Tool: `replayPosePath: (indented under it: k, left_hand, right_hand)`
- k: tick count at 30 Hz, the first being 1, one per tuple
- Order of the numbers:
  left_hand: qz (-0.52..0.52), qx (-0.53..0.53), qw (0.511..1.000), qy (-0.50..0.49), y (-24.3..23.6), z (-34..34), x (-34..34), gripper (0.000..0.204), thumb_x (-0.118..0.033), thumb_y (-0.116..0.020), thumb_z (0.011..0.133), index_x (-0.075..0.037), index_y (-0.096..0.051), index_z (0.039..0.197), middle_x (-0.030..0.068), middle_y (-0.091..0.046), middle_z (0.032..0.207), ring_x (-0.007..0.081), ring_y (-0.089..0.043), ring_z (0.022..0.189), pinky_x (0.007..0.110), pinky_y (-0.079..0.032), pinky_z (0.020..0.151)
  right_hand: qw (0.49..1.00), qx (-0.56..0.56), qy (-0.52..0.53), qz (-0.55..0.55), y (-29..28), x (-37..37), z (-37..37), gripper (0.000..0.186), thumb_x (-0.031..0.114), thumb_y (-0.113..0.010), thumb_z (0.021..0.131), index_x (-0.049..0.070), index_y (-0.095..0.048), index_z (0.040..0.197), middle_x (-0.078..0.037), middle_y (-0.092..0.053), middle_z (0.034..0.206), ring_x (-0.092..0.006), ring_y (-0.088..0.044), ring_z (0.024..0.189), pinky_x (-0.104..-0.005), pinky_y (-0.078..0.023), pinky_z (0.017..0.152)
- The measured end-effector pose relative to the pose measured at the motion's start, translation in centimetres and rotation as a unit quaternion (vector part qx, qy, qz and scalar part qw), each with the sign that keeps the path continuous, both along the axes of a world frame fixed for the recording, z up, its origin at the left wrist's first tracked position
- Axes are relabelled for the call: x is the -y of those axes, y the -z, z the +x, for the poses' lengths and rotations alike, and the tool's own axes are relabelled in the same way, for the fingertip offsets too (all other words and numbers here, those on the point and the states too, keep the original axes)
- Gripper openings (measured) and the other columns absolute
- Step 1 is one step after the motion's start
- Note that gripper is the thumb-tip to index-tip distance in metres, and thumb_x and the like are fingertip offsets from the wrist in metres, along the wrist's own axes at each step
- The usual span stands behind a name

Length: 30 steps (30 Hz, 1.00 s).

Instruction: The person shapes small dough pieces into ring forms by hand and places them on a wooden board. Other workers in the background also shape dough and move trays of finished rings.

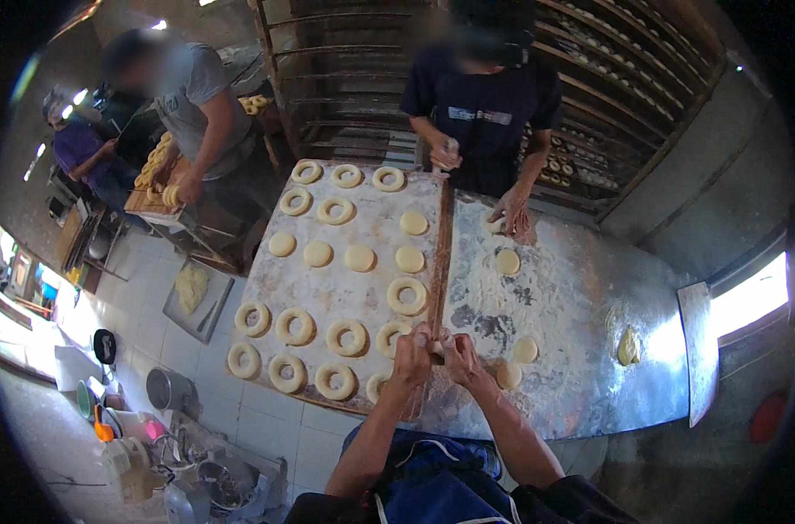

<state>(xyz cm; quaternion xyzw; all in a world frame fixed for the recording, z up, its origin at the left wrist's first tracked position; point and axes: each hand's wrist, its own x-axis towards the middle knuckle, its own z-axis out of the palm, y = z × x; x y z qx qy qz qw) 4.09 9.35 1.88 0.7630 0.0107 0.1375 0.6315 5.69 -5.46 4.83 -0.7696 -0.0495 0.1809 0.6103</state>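
Note:
My left hand [413, 356] and my right hand [457, 358] meet at the board's right edge, fingers closed around a small piece of dough [437, 348], mostly hidden by them. To the left, the flour-dusted wooden board [359, 231] carries several dough rings [347, 334] and flat dough discs [360, 257]. Right of my hands, more pale discs [526, 348] lie on the floury metal table [581, 341].
A co-worker [480, 105] opposite presses at dough, before wooden racks [616, 61]. Two other people [196, 105] work at the left near a tray of rings. A lump [629, 346] lies on the table's right. Containers [170, 387] and a dough tray [196, 301] stand low left.

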Motion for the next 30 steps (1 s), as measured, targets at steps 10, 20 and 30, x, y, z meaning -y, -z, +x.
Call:
replayPosePath:
  k: [10,20,30]
  left_hand:
    - [-0.172,-0.001,0.980,-0.099,0.5,2.5,-10.8,0.049,-0.049,-0.047,0.105,-0.007,-0.049,0.080,0.0033,-0.050,0.074,0.0147,-0.049,0.069,0.033,-0.042,0.062]
    - [0.299,-0.050,0.929,-0.213,0.3,8.6,-19.4,0.021,-0.019,-0.065,0.092,0.002,-0.066,0.095,0.0225,-0.068,0.089,0.0446,-0.066,0.086,0.055,-0.050,0.076]
    - [0.288,-0.057,0.941,-0.168,-0.7,8.0,-17.5,0.031,-0.021,-0.079,0.084,0.002,-0.070,0.103,0.0184,-0.068,0.091,0.0384,-0.063,0.090,0.050,-0.049,0.084]
  right_hand:
    - [0.973,0.048,-0.105,0.202,0.6,-9.1,4.4,0.054,0.050,-0.059,0.102,-0.002,-0.067,0.090,-0.005,-0.064,0.086,-0.0115,-0.056,0.080,-0.0324,-0.049,0.072]
    - [0.910,0.191,-0.053,-0.363,-3.7,-16.3,10.4,0.068,0.029,-0.078,0.084,-0.009,-0.050,0.132,-0.033,-0.055,0.131,-0.0443,-0.054,0.126,-0.0516,-0.047,0.102]
    - [0.811,0.350,-0.065,-0.465,2.4,-12.0,18.2,0.043,0.016,-0.070,0.088,-0.009,-0.058,0.121,-0.028,-0.060,0.120,-0.0455,-0.057,0.116,-0.0511,-0.046,0.102]
